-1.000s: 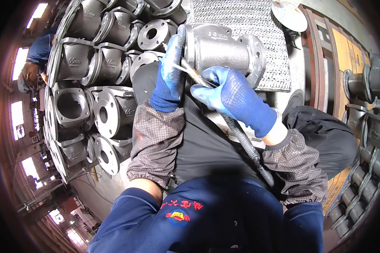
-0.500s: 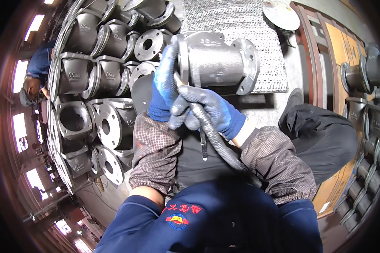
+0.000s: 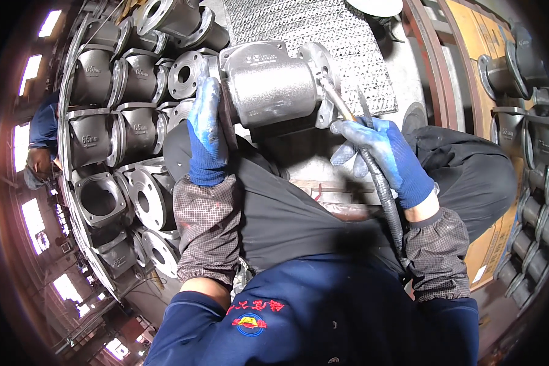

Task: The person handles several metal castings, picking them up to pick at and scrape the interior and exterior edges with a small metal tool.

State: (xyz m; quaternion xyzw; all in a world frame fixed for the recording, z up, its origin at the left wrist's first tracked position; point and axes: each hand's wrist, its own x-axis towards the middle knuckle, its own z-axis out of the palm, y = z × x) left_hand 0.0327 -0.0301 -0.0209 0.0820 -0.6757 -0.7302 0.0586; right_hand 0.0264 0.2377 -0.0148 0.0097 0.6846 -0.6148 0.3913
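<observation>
A grey cast-metal valve body lies on its side above my knees, with a round bolt-hole flange at its right end. My left hand, in a blue coated glove, holds the flange at the left end, its fingers along the outer face. In my gloved right hand is a slim grinding tool on a dark ribbed flexible shaft. The tool's tip is at the inner side of the right flange; whether it touches is hard to tell.
Several similar valve bodies are stacked at the left, close to my left arm. A patterned metal sheet lies beyond the work. On the right are a reddish-brown frame, cardboard and more castings. Another person bends at far left.
My right hand and the tool have moved right, from the left flange to the right one. The valve body has shifted left, with my left hand still at its left end.
</observation>
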